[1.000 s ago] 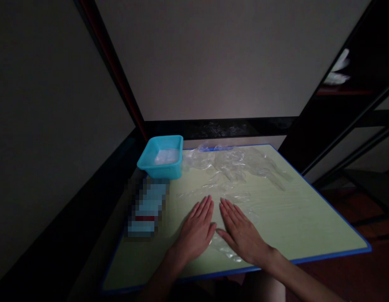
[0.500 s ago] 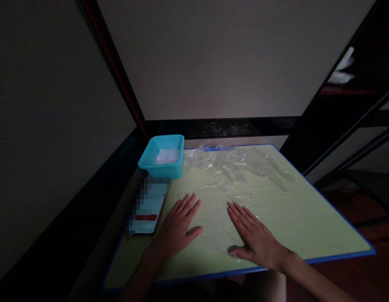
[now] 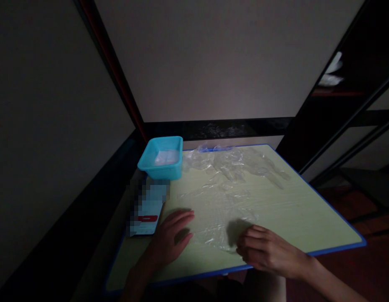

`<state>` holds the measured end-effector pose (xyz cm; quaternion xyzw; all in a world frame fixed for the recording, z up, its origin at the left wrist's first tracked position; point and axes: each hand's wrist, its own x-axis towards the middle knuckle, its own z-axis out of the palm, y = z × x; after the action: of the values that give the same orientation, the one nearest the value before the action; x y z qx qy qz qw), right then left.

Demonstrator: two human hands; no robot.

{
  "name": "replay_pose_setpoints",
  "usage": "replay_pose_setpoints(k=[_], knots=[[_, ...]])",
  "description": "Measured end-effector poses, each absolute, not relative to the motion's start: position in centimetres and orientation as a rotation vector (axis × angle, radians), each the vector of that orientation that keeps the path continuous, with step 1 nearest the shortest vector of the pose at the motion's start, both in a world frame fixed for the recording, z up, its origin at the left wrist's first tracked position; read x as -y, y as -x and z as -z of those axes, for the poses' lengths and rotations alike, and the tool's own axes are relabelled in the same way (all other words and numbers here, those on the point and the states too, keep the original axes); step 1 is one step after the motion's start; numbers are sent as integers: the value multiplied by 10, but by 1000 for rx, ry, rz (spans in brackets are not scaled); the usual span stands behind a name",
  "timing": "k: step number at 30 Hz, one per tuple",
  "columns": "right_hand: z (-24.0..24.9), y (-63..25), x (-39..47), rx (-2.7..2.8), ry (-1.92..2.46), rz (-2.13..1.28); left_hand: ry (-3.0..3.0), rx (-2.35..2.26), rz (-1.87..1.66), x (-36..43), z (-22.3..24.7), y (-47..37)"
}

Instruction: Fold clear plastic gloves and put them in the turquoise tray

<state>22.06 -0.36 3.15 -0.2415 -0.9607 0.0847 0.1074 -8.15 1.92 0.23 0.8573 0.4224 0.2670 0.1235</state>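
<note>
A thin clear plastic film (image 3: 217,228) lies spread over the near part of the pale table (image 3: 295,226), wrinkled and hard to outline. My right hand (image 3: 266,251) is curled with the fingers pressed together at the near right edge of this film, and the fingertips pinch it there. My left hand (image 3: 171,235) is held over the table to the left of the film. Its fingers reach forward, the thumb stands apart, and nothing is in it.
More crumpled clear plastic (image 3: 235,163) lies along the far side of the table. A turquoise basin (image 3: 163,171) with something white inside stands at the far left corner. In front of it is a phone (image 3: 147,226), partly blurred out. A wall rises behind the table.
Both hands were flat on the film with fingers stretched. The right has drawn back toward the near edge and curled; the left has lifted and drawn back slightly. The film looks more wrinkled.
</note>
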Motion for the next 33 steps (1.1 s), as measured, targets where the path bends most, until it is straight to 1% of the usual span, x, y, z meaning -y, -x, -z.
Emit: replay_pose_setpoints(k=[4,7,12,18,22,27,30,33], knots=[[-30,-216,5,2872,689,-225,-2376,-1307,-789,-7,4,90],[-32,-218,4,2752,768,-401,-2327,-1344,-767,-1,6,91],[-33,-214,-9,2247,958,-780,-2207,-1331,-783,-2,6,85],[-24,-197,-46,1889,1035,-1021,-2060,-1327,-893,-7,7,82],[-10,-194,-66,1929,1152,-942,-2051,-1342,-923,-7,9,82],[-11,-196,-70,2095,1302,-582,-2117,-1440,-956,-9,13,84],[-22,-194,-60,2310,1219,-390,-2282,-1478,-981,-7,9,78],[-29,-191,-47,2561,1080,-281,-2474,-1407,-983,1,-1,59]])
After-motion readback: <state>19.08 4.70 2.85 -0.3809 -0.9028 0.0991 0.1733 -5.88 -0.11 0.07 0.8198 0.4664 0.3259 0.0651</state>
